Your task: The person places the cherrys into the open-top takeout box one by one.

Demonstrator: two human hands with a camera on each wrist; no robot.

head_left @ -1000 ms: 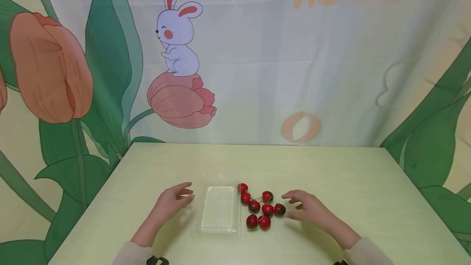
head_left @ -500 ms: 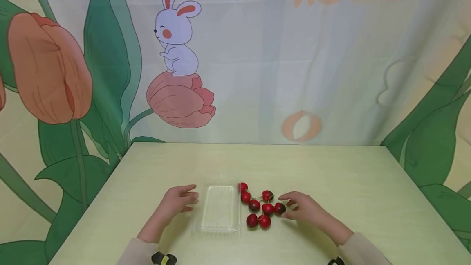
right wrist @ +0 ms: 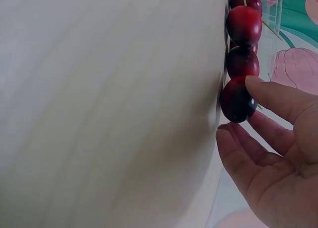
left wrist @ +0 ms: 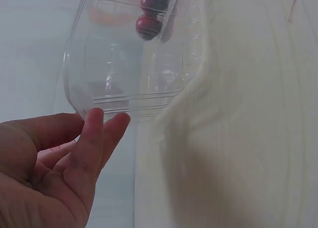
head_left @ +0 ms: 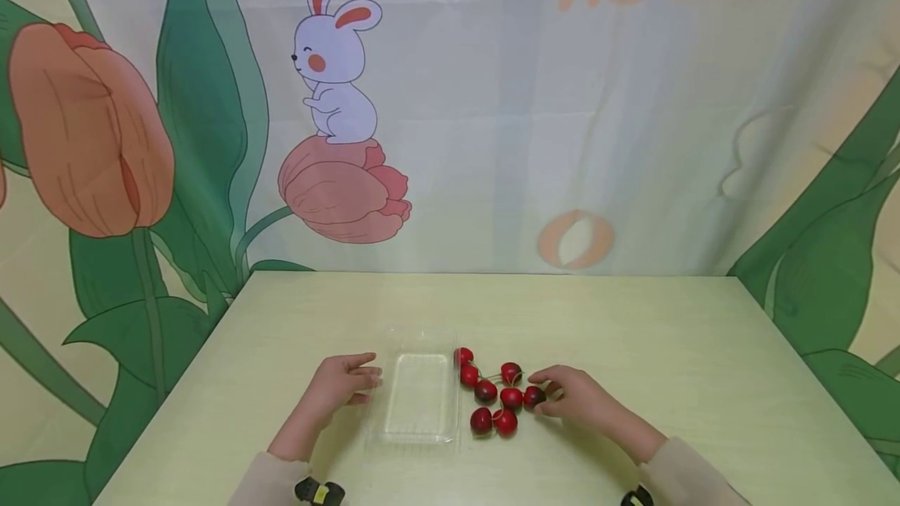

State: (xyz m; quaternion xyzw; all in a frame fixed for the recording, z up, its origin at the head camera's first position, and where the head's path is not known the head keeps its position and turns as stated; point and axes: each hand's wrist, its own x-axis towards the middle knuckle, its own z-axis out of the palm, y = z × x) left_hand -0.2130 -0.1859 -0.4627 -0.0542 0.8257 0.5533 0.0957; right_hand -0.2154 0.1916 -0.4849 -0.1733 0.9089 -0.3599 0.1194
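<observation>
On the table lies a clear plastic container (head_left: 420,397), its hollow facing up. My left hand (head_left: 340,387) is at its left side, and in the left wrist view the fingertips (left wrist: 94,114) meet the rim with the fingers not closed round it. Several dark red cherries (head_left: 511,399) with stems lie right of the container. My right hand (head_left: 578,399) reaches the rightmost cherry (right wrist: 238,100). One fingertip (right wrist: 253,82) touches that cherry, while the thumb stands slightly apart from it.
A pale wood-toned table (head_left: 654,334) carries everything. Behind it hangs a printed cloth (head_left: 478,100) with a rabbit and tulips. Two cherries (left wrist: 151,14) show through the clear plastic in the left wrist view.
My left hand has moved right, up to the container's edge. My right hand has moved left and its fingers now surround the end cherry. Container and cherries stay put.
</observation>
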